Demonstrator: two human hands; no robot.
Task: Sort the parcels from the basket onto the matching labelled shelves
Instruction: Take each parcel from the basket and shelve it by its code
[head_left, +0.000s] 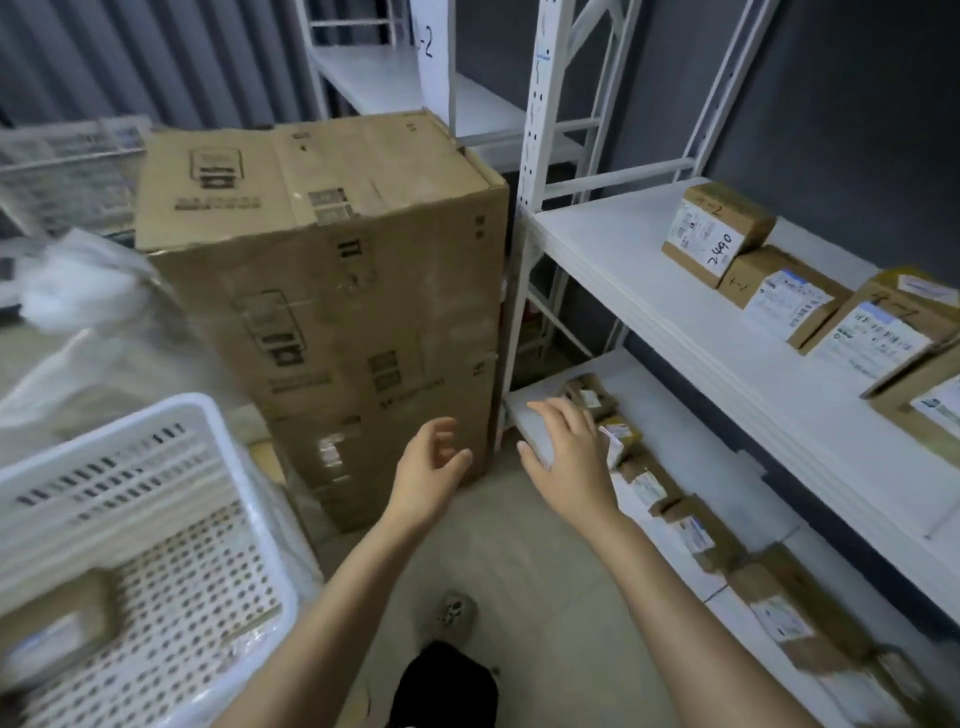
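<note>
Storage corner: a dark grey wall (857, 104) backs a white metal shelving rack (540, 156) at right. A ribbed grey wall (130, 57) closes the left, with a second white rack (374, 78) further back. Large cardboard cartons (337, 260), stacked, stand on the pale floor (519, 545) just beside the nearer rack's perforated upright.

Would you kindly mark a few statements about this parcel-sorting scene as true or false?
1. The left hand holds a parcel. False: it is open and empty.
2. A parcel lies in the white basket. True.
3. The parcel marked 2490 sits on the upper shelf. True.
4. The lower shelf is bare. False: a row of parcels lies along it.
</note>
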